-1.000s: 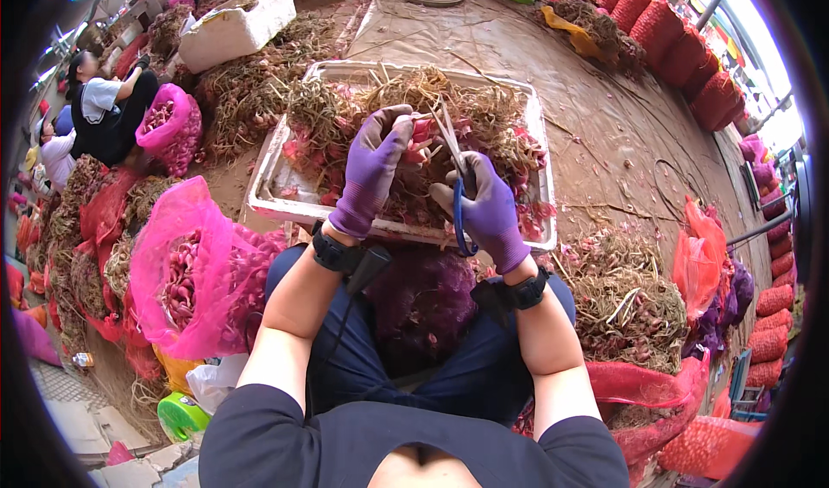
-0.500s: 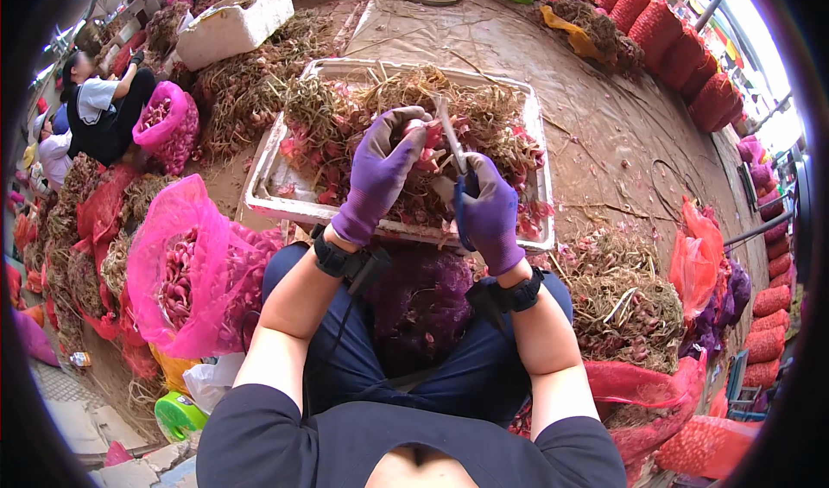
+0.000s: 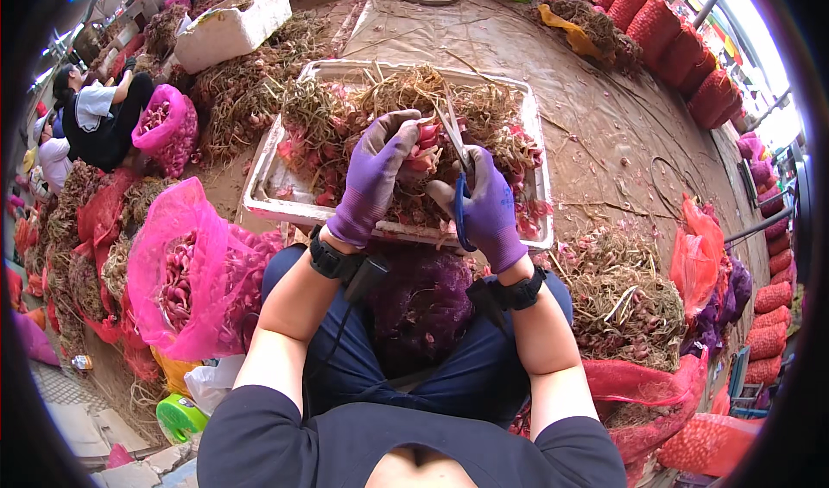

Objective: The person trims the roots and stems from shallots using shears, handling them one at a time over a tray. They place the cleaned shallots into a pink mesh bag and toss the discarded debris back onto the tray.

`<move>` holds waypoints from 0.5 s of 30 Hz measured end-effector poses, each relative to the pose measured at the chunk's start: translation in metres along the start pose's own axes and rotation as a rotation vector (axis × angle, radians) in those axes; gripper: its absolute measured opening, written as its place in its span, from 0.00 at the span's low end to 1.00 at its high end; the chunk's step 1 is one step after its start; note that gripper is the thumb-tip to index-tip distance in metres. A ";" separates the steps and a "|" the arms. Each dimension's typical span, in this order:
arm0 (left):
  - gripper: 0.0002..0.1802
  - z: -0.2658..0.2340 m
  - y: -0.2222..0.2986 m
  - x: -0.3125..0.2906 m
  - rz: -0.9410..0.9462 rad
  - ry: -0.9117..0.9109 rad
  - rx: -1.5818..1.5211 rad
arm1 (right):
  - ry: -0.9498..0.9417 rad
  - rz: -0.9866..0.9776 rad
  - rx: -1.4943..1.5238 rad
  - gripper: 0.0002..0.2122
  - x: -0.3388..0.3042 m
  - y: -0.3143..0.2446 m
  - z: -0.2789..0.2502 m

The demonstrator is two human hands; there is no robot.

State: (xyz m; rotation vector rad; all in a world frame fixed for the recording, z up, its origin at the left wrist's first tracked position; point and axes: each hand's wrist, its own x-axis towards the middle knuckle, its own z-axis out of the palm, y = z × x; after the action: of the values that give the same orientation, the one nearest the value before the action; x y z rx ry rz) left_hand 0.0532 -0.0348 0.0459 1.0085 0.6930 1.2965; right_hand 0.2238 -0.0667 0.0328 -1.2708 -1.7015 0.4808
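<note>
In a purple glove, my left hand [image 3: 376,175] is closed on a small bunch of reddish shallots [image 3: 423,153] by their tops. My right hand [image 3: 489,207], gloved the same way, grips scissors [image 3: 464,196] with blue handles. Their blades are parted and point up and away, just right of the bunch. Both hands are over a white foam tray [image 3: 289,205] in front of me. Dried stalks [image 3: 406,86] and loose red shallots are heaped in it. My fingertips partly hide the bunch.
A pink mesh bag [image 3: 186,289] of shallots stands at my left. Heaped dried shallots [image 3: 622,302] lie on my right beside a red mesh bag [image 3: 639,384]. A purple mesh bag [image 3: 419,302] is between my legs. Another person [image 3: 95,112] sits far left; filled red sacks [image 3: 652,26] line the far right.
The scissor blades have parted and now show apart. My left hand has shifted slightly, and more of the shallot bunch shows beside its fingers.
</note>
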 end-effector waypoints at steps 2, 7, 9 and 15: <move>0.20 0.000 -0.002 0.001 0.019 -0.003 -0.018 | -0.055 0.151 -0.129 0.25 -0.001 -0.004 -0.002; 0.19 0.001 -0.003 0.001 0.000 -0.008 -0.075 | 0.028 0.294 0.279 0.21 -0.002 0.012 -0.001; 0.19 -0.002 -0.005 0.002 -0.021 -0.015 -0.139 | 0.132 0.169 0.415 0.24 -0.002 -0.004 -0.003; 0.17 -0.007 -0.016 0.001 -0.119 -0.028 -0.054 | 0.093 0.109 0.484 0.26 -0.009 -0.006 0.010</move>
State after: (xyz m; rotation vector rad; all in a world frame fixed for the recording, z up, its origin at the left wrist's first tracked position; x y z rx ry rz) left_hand 0.0545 -0.0315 0.0284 0.9263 0.6833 1.1893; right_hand 0.2123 -0.0755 0.0284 -1.0133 -1.3355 0.8279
